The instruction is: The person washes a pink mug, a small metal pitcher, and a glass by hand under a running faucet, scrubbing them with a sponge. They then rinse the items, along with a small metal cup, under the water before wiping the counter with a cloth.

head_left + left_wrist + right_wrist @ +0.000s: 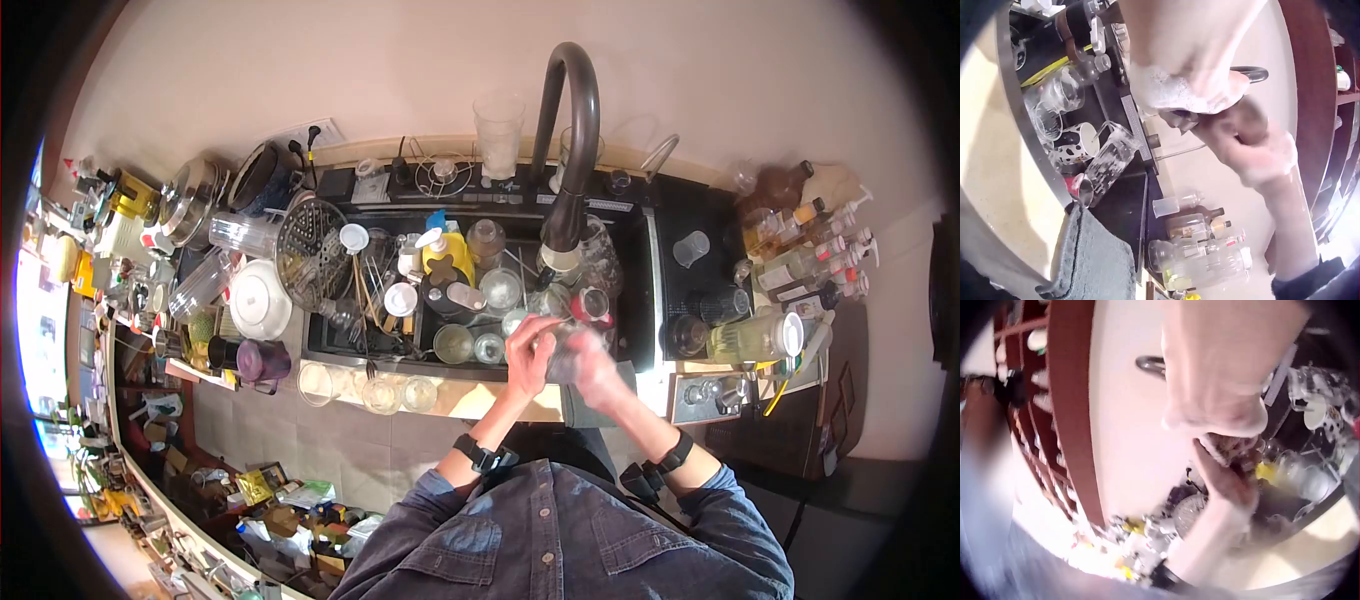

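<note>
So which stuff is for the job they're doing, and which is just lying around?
For the job, which looks like washing:
left hand
right hand
blurred thing they hold
foamy glass
dark tap

Probably just lying about:
purple mug
white dish
black plugs

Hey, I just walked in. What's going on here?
A person at a sink holds an item, too blurred to identify, between their left hand and right hand. White suds show on both hands. Glasses crowd the sink near the dark tap; a grey cloth lies over the front edge.
</note>
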`<state>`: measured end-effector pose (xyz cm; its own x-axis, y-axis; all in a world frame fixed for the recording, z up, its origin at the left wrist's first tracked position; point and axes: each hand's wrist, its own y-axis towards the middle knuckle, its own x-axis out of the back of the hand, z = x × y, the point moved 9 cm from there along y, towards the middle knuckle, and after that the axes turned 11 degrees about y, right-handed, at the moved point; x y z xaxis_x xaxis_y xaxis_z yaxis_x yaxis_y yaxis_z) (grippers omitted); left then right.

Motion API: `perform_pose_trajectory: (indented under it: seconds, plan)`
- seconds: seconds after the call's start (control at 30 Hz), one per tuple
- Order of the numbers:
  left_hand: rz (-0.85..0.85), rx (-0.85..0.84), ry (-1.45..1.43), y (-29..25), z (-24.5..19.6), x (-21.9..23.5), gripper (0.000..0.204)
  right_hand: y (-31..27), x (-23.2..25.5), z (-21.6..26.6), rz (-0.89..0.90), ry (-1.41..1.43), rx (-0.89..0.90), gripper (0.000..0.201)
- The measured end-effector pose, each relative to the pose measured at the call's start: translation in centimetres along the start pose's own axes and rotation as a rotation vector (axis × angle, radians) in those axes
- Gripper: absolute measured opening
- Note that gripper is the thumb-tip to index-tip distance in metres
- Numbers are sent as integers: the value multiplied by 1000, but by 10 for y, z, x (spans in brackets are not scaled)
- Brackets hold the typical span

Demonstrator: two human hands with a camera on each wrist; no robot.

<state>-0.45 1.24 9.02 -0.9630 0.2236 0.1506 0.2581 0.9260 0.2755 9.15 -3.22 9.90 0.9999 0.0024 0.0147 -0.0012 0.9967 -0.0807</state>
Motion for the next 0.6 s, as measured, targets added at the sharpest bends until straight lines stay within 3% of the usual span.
perform_pose_trajectory:
  seconds: [0.03, 0.07, 0.17, 0.2, 0.23, 0.37, 0.43, 0.5, 0.57, 0.6]
  plan:
    - [20, 17, -44, 5, 2, -2, 34, -4, -14, 12, 122, -371, 216, 20]
    - [95, 108, -110, 5, 13, -7, 33, -7, -25, 23, 141, -619, 62, 25]
    - [324, 591, -371, -17, 60, -26, 31, -22, -39, 54, 257, -1032, 512, 27]
    - [295, 644, -328, -21, 70, -26, 32, -19, -36, 38, 396, -1124, 411, 25]
    - [266, 697, -285, -27, 79, -27, 33, -18, -33, 31, 475, -1228, 431, 21]
    - [327, 1087, -411, -36, 54, -29, 40, -14, -19, 52, 463, -1319, 844, 18]
    - [374, 1047, -338, -36, 68, -28, 44, -12, -19, 46, 481, -1308, 907, 20]
    - [421, 1026, -301, -32, 69, -21, 44, -6, -21, 47, 416, -1234, 734, 16]
    - [275, 986, -342, -27, 68, -16, 37, -2, -24, 39, 369, -1126, 484, 16]
    - [228, 962, -304, -27, 73, -12, 36, -7, -25, 32, 283, -1047, 458, 18]
